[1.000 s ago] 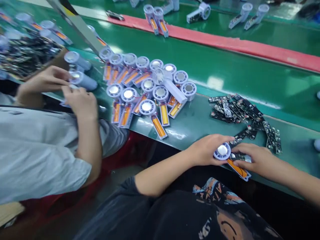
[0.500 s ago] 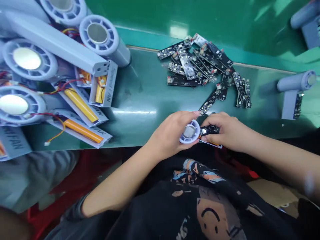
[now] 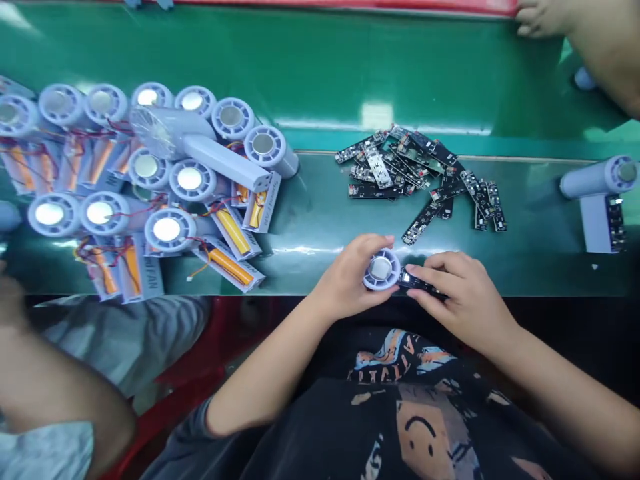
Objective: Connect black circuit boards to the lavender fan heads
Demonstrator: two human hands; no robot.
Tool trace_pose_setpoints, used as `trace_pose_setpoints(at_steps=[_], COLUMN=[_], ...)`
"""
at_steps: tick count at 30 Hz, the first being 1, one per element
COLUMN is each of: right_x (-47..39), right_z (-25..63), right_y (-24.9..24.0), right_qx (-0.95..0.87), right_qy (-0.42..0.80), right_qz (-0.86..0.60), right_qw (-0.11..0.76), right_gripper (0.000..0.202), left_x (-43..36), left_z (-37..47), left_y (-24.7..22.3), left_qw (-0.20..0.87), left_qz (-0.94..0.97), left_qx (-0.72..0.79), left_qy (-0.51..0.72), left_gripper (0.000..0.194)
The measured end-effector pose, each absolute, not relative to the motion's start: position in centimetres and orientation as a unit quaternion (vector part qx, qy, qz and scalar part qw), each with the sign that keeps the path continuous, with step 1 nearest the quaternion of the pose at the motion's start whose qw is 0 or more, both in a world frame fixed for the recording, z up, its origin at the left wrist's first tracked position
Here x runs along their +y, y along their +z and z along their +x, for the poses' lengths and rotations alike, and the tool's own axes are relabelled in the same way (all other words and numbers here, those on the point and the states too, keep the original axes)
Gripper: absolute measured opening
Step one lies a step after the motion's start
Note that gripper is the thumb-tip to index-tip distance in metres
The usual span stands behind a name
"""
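My left hand (image 3: 345,280) is closed around the round head of a lavender handheld fan (image 3: 382,269), whose ribbed ring and silver centre face up. The handle points right, toward my right hand (image 3: 463,293). Thumb and fingers of that hand pinch a narrow black circuit board (image 3: 423,285) lying along the handle. Fingers partly hide the board and most of the handle, so I cannot tell how far in it sits. Just beyond my hands lies a loose pile of similar circuit boards (image 3: 374,192).
Many lavender fans (image 3: 170,229) with orange or yellow batteries and thin wires crowd the left. A fan with a board in its handle (image 3: 595,217) lies at right. A co-worker's hand (image 3: 545,17) is at top right; another person's arm (image 3: 55,373) is at lower left.
The view has shifted, bringing more fans and other people's arms into sight. My right fingers have straightened somewhat along the board, and the orange strip below it no longer shows.
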State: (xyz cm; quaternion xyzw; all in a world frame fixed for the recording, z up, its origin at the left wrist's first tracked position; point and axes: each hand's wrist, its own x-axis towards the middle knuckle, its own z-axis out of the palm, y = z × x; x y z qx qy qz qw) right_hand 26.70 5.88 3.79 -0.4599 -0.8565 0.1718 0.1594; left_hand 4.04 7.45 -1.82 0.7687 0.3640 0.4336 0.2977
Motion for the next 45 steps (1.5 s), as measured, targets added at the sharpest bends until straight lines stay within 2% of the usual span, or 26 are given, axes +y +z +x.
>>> trace_pose_setpoints(at_steps=[5, 18, 20, 22, 25, 29, 32, 35, 38, 42, 45], right_x=[5.9, 6.1, 6.2, 6.3, 6.3, 5.8, 5.1, 4.4, 4.3, 5.0, 5.5], right_z=[26.3, 25.7, 25.7, 25.6, 25.5, 26.8, 28.8, 30.1, 30.3, 29.7, 28.9], right_y=[3.4, 3.4, 3.4, 3.4, 3.3, 3.2, 3.3, 3.2, 3.1, 3.6, 3.8], right_qx=[-0.837, -0.804, -0.804, -0.807, -0.804, -0.811, -0.818, -0.803, -0.777, -0.784, -0.829], right_qy=[0.185, 0.219, 0.232, 0.235, 0.225, 0.206, 0.205, 0.221, 0.240, 0.236, 0.178], right_qz=[-0.480, -0.533, -0.530, -0.525, -0.531, -0.523, -0.516, -0.530, -0.558, -0.560, -0.520], right_qw=[0.185, 0.147, 0.138, 0.134, 0.144, 0.161, 0.153, 0.158, 0.165, 0.124, 0.100], right_gripper=[0.021, 0.015, 0.014, 0.015, 0.020, 0.032, 0.035, 0.018, 0.014, 0.014, 0.027], left_x=[7.4, 7.3, 7.3, 7.3, 7.4, 7.7, 7.9, 7.9, 7.8, 7.9, 8.1], left_z=[4.0, 3.8, 3.6, 3.5, 4.0, 5.0, 5.5, 5.6, 5.5, 5.5, 5.6], left_y=[-1.9, -0.9, 0.1, 1.5, 3.7, 5.0, 5.1, 5.0, 4.9, 4.8, 4.7], left_qw=[0.286, 0.286, 0.297, 0.277, 0.179, 0.124, 0.135, 0.161, 0.199, 0.223, 0.218], left_qz=[0.771, 0.780, 0.793, 0.821, 0.863, 0.890, 0.886, 0.882, 0.871, 0.862, 0.863], left_qx=[0.367, 0.377, 0.379, 0.399, 0.430, 0.418, 0.425, 0.423, 0.429, 0.433, 0.433], left_qy=[0.435, 0.409, 0.372, 0.300, 0.195, 0.134, 0.125, 0.132, 0.132, 0.141, 0.144], left_gripper=[0.068, 0.062, 0.060, 0.052, 0.032, 0.014, 0.012, 0.011, 0.010, 0.010, 0.010])
